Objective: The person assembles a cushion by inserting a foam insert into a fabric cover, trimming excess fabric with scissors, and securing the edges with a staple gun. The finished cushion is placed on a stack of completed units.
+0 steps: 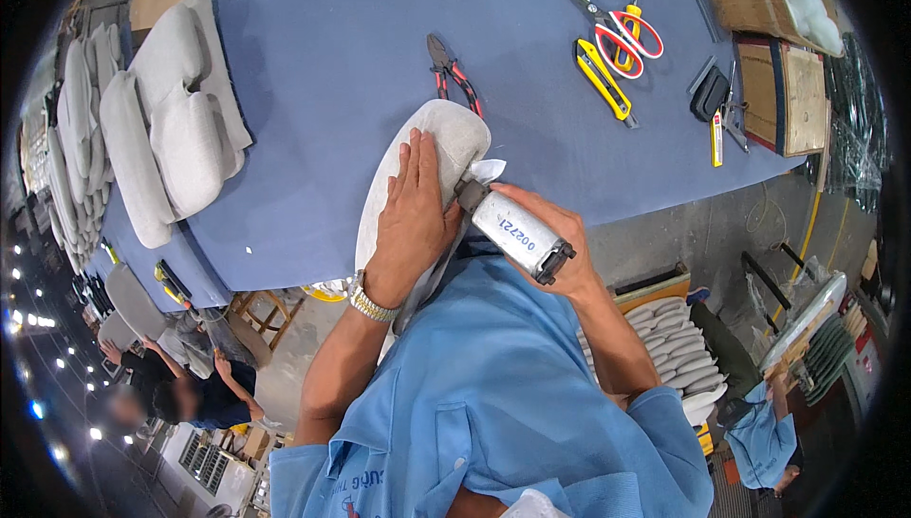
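A long, light grey upholstered pad (454, 131) lies at the near edge of the blue table, one rounded end pointing away from me. My left hand (415, 200) presses flat on it with the fingers stretched out. My right hand (560, 233) is wrapped round a silver staple gun (517, 229), whose front end meets the pad's right side beside my left hand. A white bit of material (488, 171) sticks up at that spot. Just beyond the pad lie cutting pliers (446, 67) with red and black handles.
Scissors (622, 39) with red and white handles, a yellow utility knife (601, 82) and a yellow-handled screwdriver (633, 15) lie at the right. Cardboard boxes (792, 101) stand at the right edge. Grey pads (185, 153) are piled at the left. Other people (204, 395) work nearby.
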A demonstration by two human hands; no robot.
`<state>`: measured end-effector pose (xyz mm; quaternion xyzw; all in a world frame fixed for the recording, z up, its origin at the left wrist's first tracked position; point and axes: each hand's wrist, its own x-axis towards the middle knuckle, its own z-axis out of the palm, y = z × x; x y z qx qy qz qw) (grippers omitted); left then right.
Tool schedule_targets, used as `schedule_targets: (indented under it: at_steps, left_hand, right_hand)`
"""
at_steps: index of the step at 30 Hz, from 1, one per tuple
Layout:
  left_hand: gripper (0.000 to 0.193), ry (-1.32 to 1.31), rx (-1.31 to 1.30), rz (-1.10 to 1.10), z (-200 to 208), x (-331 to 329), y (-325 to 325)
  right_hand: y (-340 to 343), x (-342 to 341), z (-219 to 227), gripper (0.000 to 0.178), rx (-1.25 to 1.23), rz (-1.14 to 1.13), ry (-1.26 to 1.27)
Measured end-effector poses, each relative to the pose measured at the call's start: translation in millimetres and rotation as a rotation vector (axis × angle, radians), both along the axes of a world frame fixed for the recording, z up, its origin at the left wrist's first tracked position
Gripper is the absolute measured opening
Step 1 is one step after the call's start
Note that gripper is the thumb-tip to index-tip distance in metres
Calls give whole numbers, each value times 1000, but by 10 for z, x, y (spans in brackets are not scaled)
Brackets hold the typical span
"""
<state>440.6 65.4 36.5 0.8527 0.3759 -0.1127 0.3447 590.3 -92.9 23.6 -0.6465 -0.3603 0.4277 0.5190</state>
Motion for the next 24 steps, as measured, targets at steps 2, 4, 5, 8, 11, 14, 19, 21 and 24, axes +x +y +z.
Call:
schedule_targets:
  at_steps: [2,4,5,8,11,14,19,21,24]
  left_hand:
    - [96,19,-1,14,33,35,-45]
    - [96,21,13,21,5,66,-61]
    - [96,14,25,19,-23,75,-74]
    - [95,9,42,34,-58,97,-142]
    - [100,-48,18,43,-132,85,-87]
    - [109,-247,-415,37,-125,-167,360]
    - [117,-188,-444,-13,-242,-404,443]
    - [114,-143,-347,9,-233,-341,335]
    - [102,-109,-159,27,-164,-236,63]
  right_hand:
    - [22,54,25,64,-4,27,5]
    - [67,89,79,63,-67,52,18]
    - [81,104,96,63,-99,65,25]
    - [115,167,124,62,-149,83,36]
    - [124,160,56,62,-95,78,-20]
    - [131,123,35,62,1,57,-73]
    - [173,77,22,61,103,23,-62]
    - [181,49,-14,61,88,-4,-79]
    - [99,11,-35,61,78,-28,-87]
